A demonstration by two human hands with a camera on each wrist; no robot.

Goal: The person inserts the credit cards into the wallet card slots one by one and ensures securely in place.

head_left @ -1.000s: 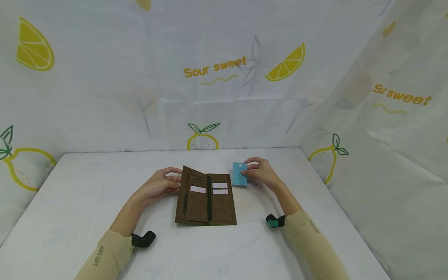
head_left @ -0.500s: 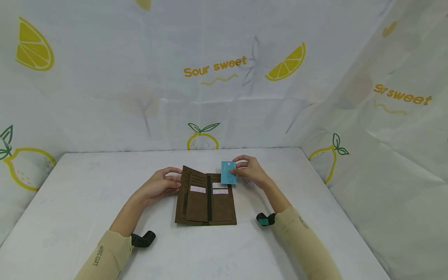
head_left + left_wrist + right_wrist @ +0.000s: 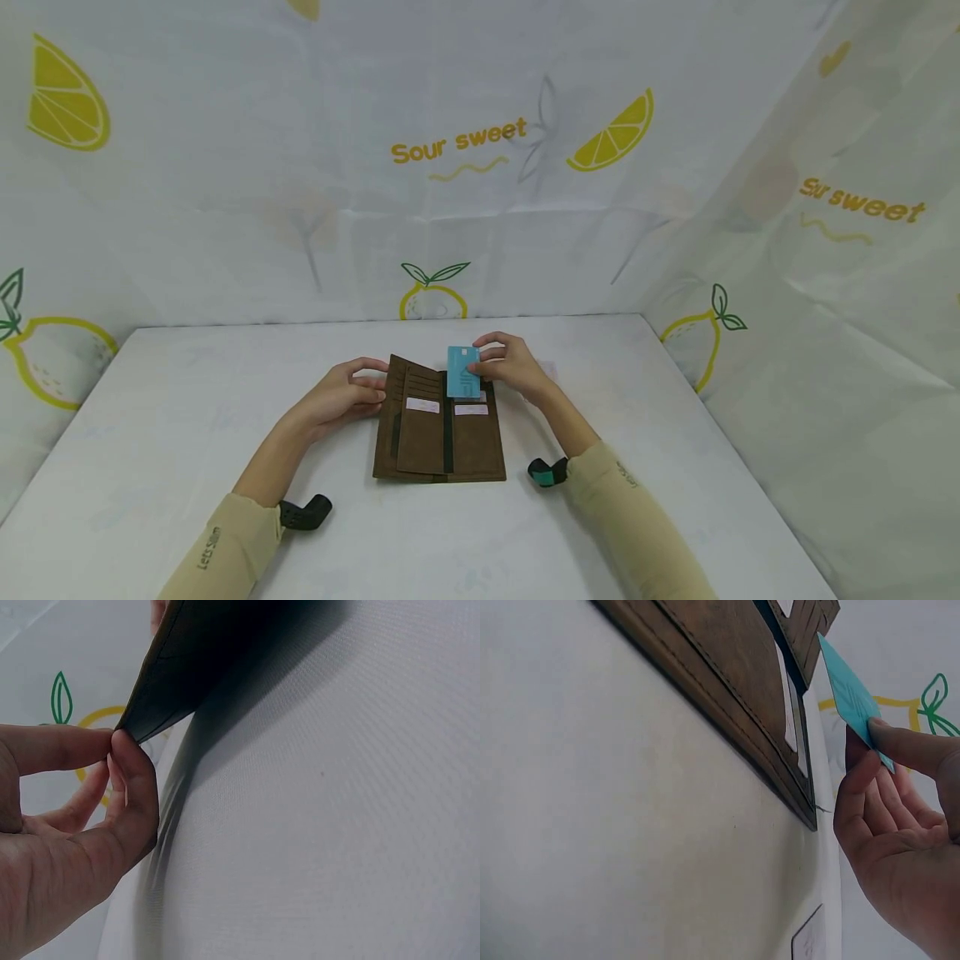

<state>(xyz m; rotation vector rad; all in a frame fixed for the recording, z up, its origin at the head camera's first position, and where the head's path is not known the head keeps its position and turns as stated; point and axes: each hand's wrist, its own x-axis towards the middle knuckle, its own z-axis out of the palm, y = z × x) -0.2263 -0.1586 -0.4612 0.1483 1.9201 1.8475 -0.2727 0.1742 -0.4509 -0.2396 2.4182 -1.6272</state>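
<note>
A brown wallet (image 3: pixel 477 450) lies spread on the white table, its left flap tilted up. My left hand (image 3: pixel 341 400) pinches that flap's outer edge between thumb and finger, as the left wrist view shows at the wallet's corner (image 3: pixel 161 682). In my right hand (image 3: pixel 513 367) is a light blue card (image 3: pixel 462 373), pinched at its right edge. The card overlaps the top of the wallet's right half in the head view. Seen from the right wrist, the blue card (image 3: pixel 851 694) is held up above the wallet (image 3: pixel 727 675). White cards (image 3: pixel 471 409) show in the wallet's slots.
Beyond the wallet's right side, a pale card (image 3: pixel 808 937) lies on the table, partly cut off in the right wrist view. A lemon-print cloth (image 3: pixel 465 217) hangs behind the table (image 3: pixel 187 417) and along its right side.
My right hand has carried the blue card left, from beside the wallet to over the top of its right half. My left hand keeps its grip on the flap.
</note>
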